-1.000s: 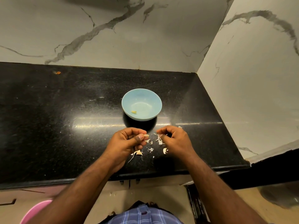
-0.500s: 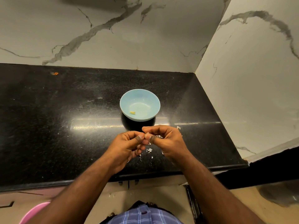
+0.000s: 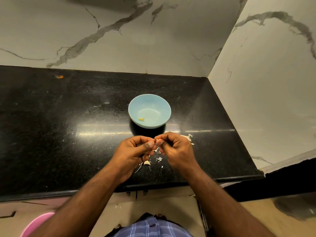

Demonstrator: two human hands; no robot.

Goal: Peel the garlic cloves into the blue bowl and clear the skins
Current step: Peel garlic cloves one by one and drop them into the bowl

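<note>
Black speckled stone table [image 3: 51, 134] carries the round pale-blue bowl [image 3: 164, 106], one small yellowish peeled piece [image 3: 141, 119] inside. A second ago the hands were apart; now the left hand [image 3: 135, 151] and right hand [image 3: 174, 149] meet, both pinching a garlic clove, nearly hidden, just before the bowl. Papery white skins [image 3: 158, 159] lie below; peeling looks midway.

Blue bowl [image 3: 136, 103]: upright, one clove [image 3: 141, 119], prob.
</note>
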